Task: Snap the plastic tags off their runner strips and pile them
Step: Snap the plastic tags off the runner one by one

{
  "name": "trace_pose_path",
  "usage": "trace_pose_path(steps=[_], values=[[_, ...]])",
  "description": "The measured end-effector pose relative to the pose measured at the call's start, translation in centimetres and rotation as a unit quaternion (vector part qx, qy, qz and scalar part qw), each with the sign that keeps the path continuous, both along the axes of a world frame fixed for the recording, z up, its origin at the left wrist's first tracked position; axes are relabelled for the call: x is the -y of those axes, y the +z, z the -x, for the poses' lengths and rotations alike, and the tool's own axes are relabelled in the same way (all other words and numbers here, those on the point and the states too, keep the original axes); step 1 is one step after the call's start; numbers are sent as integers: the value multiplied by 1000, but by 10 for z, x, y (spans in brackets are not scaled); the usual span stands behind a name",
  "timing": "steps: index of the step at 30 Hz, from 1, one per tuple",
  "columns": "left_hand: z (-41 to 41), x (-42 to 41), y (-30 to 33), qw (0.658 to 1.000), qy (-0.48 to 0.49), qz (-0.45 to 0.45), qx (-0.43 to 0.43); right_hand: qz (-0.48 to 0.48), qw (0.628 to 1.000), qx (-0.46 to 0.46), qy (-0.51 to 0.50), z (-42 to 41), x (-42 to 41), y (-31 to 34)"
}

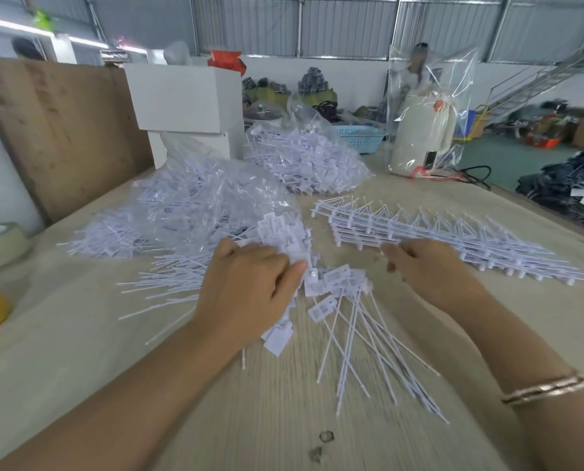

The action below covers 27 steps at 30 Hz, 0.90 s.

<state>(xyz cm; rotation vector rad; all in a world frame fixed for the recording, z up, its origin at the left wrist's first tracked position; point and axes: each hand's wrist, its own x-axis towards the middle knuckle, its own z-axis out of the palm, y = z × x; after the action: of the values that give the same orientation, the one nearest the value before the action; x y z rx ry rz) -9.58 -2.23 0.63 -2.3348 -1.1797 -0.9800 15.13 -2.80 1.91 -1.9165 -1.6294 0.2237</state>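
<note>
Head view shows the left hand [250, 287] resting on the pile of loose tags [324, 290] at mid-table, fingers curled over and gripping a few. The right hand [426, 266] reaches the near edge of the stacked runner strips [436, 236], fingers bent (whether they pinch a strip I cannot tell). Risk, as I judge it: a careless tug could drag the whole stack askew, or sweep the long thin tails of the pile off the table [80, 334]. No readable writing anywhere; the tags' faces blur.
</note>
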Motion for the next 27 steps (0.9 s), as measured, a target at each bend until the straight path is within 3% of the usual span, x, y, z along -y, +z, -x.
trace_pose_path(steps=[3, 5, 11, 15, 21, 24, 27], values=[[-4, 17, -5, 995, 16, 65, -78, 191, 980, 17, 54, -9, 12, 3], [-13, 24, -9, 986, 35, 101, -128, 245, 963, 7, 111, -2, 14, 0], [-17, 20, -13, 981, 43, 127, -139, 170, 929, -116, 308, 45, 21, -16], [-11, 14, -19, 971, 33, 149, -185, 128, 915, -177, 339, 51, 17, -26], [-8, 13, -14, 979, -2, 107, -175, -79, 888, -395, 224, 28, 6, -26], [-6, 12, -6, 982, 2, 84, -168, -155, 876, -432, 150, 15, 1, -24], [1, 8, -2, 992, -23, 64, -103, -154, 887, -418, 124, 11, -4, -26]])
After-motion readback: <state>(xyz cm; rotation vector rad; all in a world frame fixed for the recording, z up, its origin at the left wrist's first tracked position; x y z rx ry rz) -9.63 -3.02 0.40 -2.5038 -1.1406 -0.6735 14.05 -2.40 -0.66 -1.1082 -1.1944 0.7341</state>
